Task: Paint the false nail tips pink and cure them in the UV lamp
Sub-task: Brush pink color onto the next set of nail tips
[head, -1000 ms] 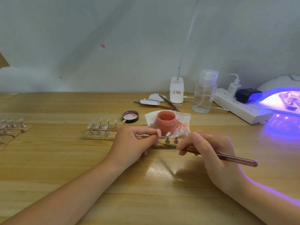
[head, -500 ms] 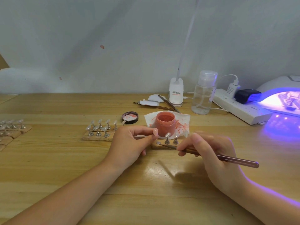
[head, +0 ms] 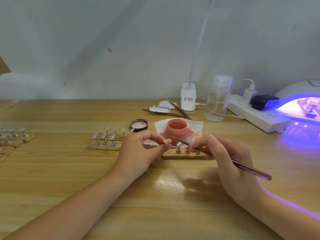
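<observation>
Centre of frame: left hand (head: 138,153) grip pinches one nail tip (head: 167,141) lifted off the holder strip (head: 183,155), prob. to turn it toward the brush (head: 220,158). Right hand (head: 225,158) holds brush like a pen, w/ point beside open pink jar (head: 177,131). UV lamp (head: 301,104) glows at right edge.

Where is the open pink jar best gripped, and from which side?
Take the pink jar round its body just below the rim, probably from the left, where the tissue under it is clearest. It stands upright and lidless, so a grasp from above would dip into the paint, and the brush and nail stand crowd its near side.
</observation>
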The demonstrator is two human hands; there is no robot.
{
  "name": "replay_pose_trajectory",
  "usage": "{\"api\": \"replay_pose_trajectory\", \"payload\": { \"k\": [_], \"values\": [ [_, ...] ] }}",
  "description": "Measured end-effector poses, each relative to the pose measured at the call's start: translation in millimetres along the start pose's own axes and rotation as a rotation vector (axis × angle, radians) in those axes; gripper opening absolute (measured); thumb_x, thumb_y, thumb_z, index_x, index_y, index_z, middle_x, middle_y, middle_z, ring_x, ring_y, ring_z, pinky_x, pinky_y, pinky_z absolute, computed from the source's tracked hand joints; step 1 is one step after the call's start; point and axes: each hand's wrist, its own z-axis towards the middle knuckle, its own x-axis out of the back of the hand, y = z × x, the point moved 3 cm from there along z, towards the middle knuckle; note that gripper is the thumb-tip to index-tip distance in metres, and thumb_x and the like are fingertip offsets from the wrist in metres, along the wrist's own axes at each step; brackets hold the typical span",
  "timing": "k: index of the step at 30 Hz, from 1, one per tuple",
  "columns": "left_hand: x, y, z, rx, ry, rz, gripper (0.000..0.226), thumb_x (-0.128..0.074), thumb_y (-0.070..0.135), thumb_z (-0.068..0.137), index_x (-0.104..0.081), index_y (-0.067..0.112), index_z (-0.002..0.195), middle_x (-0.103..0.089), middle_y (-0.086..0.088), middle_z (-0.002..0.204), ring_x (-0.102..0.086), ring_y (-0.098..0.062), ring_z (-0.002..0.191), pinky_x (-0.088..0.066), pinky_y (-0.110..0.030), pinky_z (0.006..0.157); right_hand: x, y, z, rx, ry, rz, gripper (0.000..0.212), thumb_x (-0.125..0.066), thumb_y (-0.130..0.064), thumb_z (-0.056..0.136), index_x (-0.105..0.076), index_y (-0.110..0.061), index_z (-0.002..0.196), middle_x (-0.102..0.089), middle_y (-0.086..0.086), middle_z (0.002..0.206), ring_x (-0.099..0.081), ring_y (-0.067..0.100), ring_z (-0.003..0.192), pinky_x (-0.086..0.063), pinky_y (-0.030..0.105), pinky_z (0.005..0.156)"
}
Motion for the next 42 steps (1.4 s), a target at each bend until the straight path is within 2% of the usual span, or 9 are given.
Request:
{"api": "replay_pose_trajectory", "payload": {
  "k": [7,11,13,16,20,27,31,36,42],
  "values": [
    [-0.5,-0.7,0.5,-0.020,-0.010,0.000,0.017,-0.076,0.020,0.072,-0.062,0.023,0.062,-0.054,0.014,0.042,-0.039,-0.001,0.033,-0.029,-0.010,0.036,-3.0,0.5,0.2,0.009,-0.067,-0.047,0.036,-0.039,-0.040,0.086,-0.068,-0.023,0.074,-0.067,-0.011,0.072,-0.059,0.006,0.070,-0.043,0.022,0.058],
    [-0.3,-0.2,0.0,-0.034,-0.009,-0.001,0.018,-0.076,0.019,0.072,-0.062,0.023,0.062,-0.056,0.016,0.045,-0.039,-0.001,0.034,-0.030,-0.010,0.037,-4.3,-0.7,-3.5,0.073,-0.120,0.082,0.041,-0.038,-0.031,0.088,-0.069,-0.012,0.070,-0.066,-0.006,0.064,-0.059,0.000,0.063,-0.039,0.008,0.059],
    [-0.5,0.1,-0.2,-0.036,-0.012,0.003,0.019,-0.076,0.018,0.073,-0.062,0.024,0.061,-0.055,0.017,0.045,-0.038,-0.001,0.035,-0.030,-0.010,0.037,-2.8,-0.7,-4.9,0.090,-0.099,0.103,0.043,-0.037,-0.030,0.088,-0.069,-0.008,0.068,-0.065,-0.001,0.062,-0.059,0.001,0.062,-0.039,0.009,0.059],
    [-1.0,-0.1,0.0,-0.037,-0.015,0.002,0.020,-0.075,0.020,0.073,-0.061,0.025,0.060,-0.053,0.014,0.041,-0.036,-0.002,0.034,-0.029,-0.010,0.037,-0.9,-0.9,-0.7,0.051,-0.033,0.022,0.039,-0.038,-0.036,0.084,-0.068,-0.014,0.070,-0.066,-0.003,0.066,-0.057,0.001,0.063,-0.040,0.013,0.056],
    [-0.7,-0.8,0.6,-0.027,-0.015,-0.008,0.019,-0.076,0.020,0.072,-0.062,0.025,0.060,-0.053,0.014,0.042,-0.037,-0.003,0.034,-0.029,-0.011,0.036,-2.8,0.9,3.8,-0.063,-0.112,-0.026,0.036,-0.037,-0.049,0.077,-0.065,-0.028,0.073,-0.066,-0.002,0.070,-0.054,-0.002,0.061,-0.040,0.018,0.058],
    [-0.1,-0.4,0.9,-0.019,0.000,-0.003,0.017,-0.076,0.021,0.070,-0.062,0.024,0.062,-0.055,0.014,0.043,-0.040,-0.002,0.034,-0.031,-0.011,0.036,-3.9,1.9,-4.1,0.052,-0.107,0.132,0.041,-0.040,-0.031,0.086,-0.069,-0.008,0.068,-0.065,0.000,0.060,-0.058,0.001,0.060,-0.039,0.007,0.057],
    [0.9,-1.4,1.4,0.006,0.015,-0.003,0.013,-0.077,0.020,0.068,-0.065,0.018,0.068,-0.064,0.013,0.062,-0.046,-0.001,0.036,-0.036,-0.014,0.038,0.8,2.8,-2.3,0.045,-0.005,0.175,0.041,-0.039,-0.029,0.087,-0.066,-0.006,0.066,-0.065,0.002,0.064,-0.056,-0.001,0.059,-0.039,0.006,0.058],
    [0.2,-2.8,1.8,0.026,-0.005,0.007,0.017,-0.077,0.019,0.070,-0.069,0.030,0.060,-0.070,0.010,0.068,-0.049,-0.006,0.041,-0.038,-0.019,0.037,2.9,5.1,1.2,-0.001,0.078,0.205,0.042,-0.037,-0.032,0.086,-0.066,-0.009,0.067,-0.064,0.003,0.063,-0.053,-0.001,0.055,-0.038,0.009,0.055],
    [-4.1,-0.5,4.2,0.033,-0.045,-0.001,0.023,-0.078,0.011,0.069,-0.067,0.026,0.056,-0.071,0.012,0.069,-0.054,0.008,0.048,-0.034,-0.003,0.043,3.1,7.9,2.2,-0.039,0.100,0.226,0.045,-0.038,-0.036,0.085,-0.068,-0.007,0.069,-0.066,0.004,0.064,-0.055,0.000,0.056,-0.038,0.012,0.053]
  ]
}}
